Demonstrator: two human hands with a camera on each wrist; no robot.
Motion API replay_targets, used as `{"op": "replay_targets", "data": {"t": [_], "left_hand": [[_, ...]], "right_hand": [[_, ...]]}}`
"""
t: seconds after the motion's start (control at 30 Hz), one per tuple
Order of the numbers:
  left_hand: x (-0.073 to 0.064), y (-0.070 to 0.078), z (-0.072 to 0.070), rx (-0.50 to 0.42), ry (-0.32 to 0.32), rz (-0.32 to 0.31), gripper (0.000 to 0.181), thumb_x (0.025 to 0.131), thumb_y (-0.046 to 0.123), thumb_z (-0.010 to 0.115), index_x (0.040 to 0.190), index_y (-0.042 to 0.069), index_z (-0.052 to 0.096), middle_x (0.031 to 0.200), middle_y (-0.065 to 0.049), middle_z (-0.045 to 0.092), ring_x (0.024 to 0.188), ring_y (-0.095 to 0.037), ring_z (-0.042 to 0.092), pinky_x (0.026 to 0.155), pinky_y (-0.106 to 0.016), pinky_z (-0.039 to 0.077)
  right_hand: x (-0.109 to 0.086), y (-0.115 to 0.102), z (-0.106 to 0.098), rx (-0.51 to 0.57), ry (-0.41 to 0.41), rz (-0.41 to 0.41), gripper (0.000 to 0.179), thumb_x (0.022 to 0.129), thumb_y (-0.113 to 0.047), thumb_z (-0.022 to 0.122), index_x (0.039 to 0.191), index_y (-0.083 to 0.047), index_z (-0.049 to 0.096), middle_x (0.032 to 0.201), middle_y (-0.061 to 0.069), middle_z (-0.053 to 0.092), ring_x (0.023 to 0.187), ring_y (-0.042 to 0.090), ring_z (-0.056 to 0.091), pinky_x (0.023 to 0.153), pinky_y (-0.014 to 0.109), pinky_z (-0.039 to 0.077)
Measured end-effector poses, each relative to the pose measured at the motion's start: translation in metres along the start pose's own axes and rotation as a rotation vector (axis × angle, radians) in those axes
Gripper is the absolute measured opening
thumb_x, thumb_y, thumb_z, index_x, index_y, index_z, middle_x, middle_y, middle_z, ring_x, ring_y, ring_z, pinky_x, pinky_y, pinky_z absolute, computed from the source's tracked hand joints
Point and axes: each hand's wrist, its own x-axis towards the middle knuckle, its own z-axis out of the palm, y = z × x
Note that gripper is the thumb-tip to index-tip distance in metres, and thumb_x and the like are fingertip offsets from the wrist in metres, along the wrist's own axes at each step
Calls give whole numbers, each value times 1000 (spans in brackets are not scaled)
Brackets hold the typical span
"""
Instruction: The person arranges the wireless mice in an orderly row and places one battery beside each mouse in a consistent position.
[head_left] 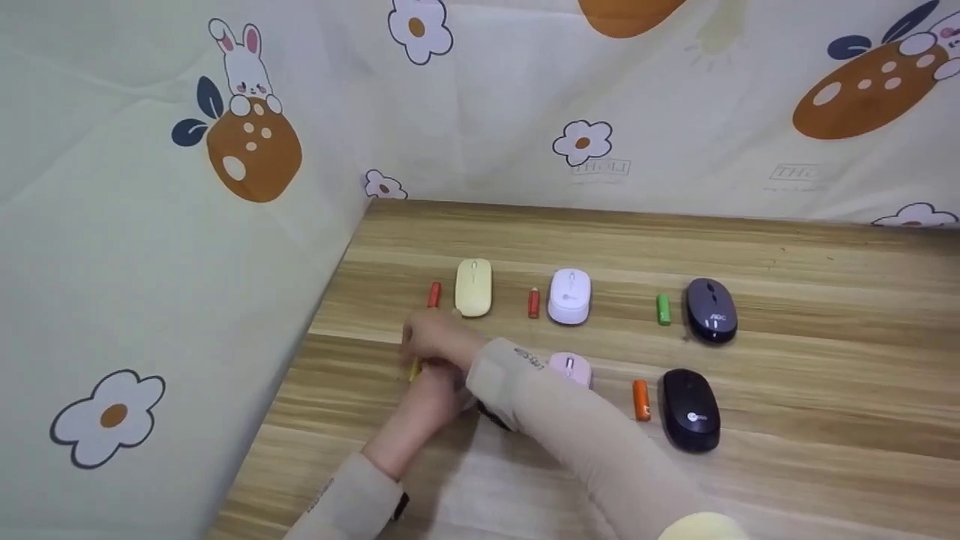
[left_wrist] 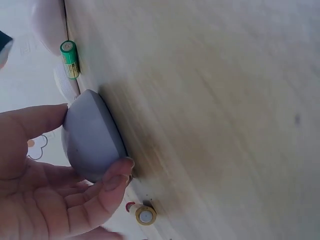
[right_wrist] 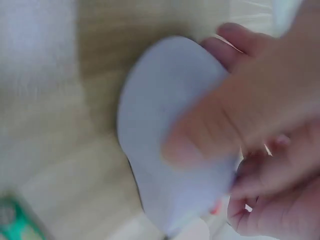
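Note:
A pale grey computer mouse (left_wrist: 92, 135) tilts just above the wooden table in the left wrist view. My left hand (left_wrist: 55, 185) grips its edges between thumb and fingers. In the right wrist view, the thumb of my right hand (right_wrist: 260, 110) lies blurred across the same mouse (right_wrist: 155, 95), with curled fingers at its lower edge. From the head view, my right hand (head_left: 442, 337) crosses above my left hand (head_left: 435, 394), and together they hide the mouse. A yellow battery (head_left: 414, 368) shows beside them. Beyond lies a red battery (head_left: 435, 295), next to a yellow mouse (head_left: 473, 287).
Behind and right lie a white mouse (head_left: 570, 296), a pink mouse (head_left: 570, 367) partly behind the sleeve, a dark grey mouse (head_left: 711, 311) and a black mouse (head_left: 690, 411). Red (head_left: 533, 303), green (head_left: 663, 309) and orange (head_left: 641, 400) batteries lie between them. Printed cloth (head_left: 487, 112) borders the table.

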Motion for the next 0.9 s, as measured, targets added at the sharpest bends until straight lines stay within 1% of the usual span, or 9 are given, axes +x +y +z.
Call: {"op": "replay_targets", "data": {"t": [0.07, 0.2, 0.3, 0.4, 0.53, 0.67, 0.77, 0.83, 0.9], "left_hand": [[0, -2, 0, -112, -28, -107, 52, 78, 14, 62, 118, -13, 44, 88, -27, 58, 82, -37, 57, 69, -46, 48], [2, -5, 0, -137, -89, -266, 64, 79, 20, 65, 128, -11, 37, 87, -30, 58, 78, -36, 58, 66, -48, 49], [5, -4, 1, -152, -148, -346, 68, 81, 23, 66, 132, -9, 35, 98, -33, 56, 83, -35, 59, 72, -48, 50], [7, -2, 3, -177, -190, -385, 70, 83, 24, 65, 135, -8, 32, 104, -34, 55, 87, -34, 58, 76, -48, 49], [9, -1, 3, -188, -216, -418, 71, 83, 25, 65, 137, -7, 31, 106, -33, 54, 85, -31, 57, 76, -47, 49], [9, -3, 2, -178, -208, -421, 71, 84, 25, 64, 137, -7, 31, 106, -32, 54, 83, -29, 56, 75, -47, 49], [9, -5, 0, -169, -199, -414, 70, 84, 26, 63, 137, -8, 31, 106, -33, 54, 82, -29, 56, 74, -47, 49], [8, -7, -2, -167, -195, -412, 70, 85, 25, 63, 137, -8, 31, 106, -33, 54, 82, -29, 57, 73, -46, 50], [8, -9, -3, -168, -189, -411, 70, 84, 25, 63, 137, -8, 31, 107, -34, 53, 82, -29, 57, 73, -46, 50]], "right_hand": [[-5, 2, -16, 56, 19, 14, 10, 80, -21, 64, 84, -15, 71, 79, -5, 66, 72, 12, 54, 76, 33, 38], [-27, 22, -53, 144, 68, -42, 14, 81, -17, 62, 92, -12, 70, 81, -1, 66, 72, 9, 52, 73, 27, 40], [-59, 57, -78, 296, 100, -100, 18, 83, -13, 60, 98, -5, 67, 82, 4, 65, 66, 7, 50, 61, 21, 41], [-103, 104, -95, 384, 157, -96, 19, 85, -10, 58, 100, -1, 65, 84, 8, 63, 68, 9, 50, 61, 22, 43], [-167, 174, -104, 291, 292, -17, 20, 86, -11, 58, 102, 1, 64, 88, 12, 65, 75, 15, 56, 67, 28, 47], [-220, 236, -108, 187, 478, 84, 20, 86, -7, 58, 102, 4, 63, 90, 17, 65, 73, 13, 56, 63, 24, 46], [-247, 277, -107, 109, 624, 139, 20, 86, -5, 57, 101, 6, 62, 87, 18, 64, 72, 6, 51, 61, 18, 43], [-260, 299, -104, 62, 705, 176, 22, 87, -7, 56, 103, 8, 61, 89, 21, 61, 72, 14, 54, 62, 24, 45], [-270, 317, -99, 16, 733, 214, 29, 90, -13, 54, 108, 8, 58, 98, 27, 58, 81, 28, 57, 72, 36, 46]]}}
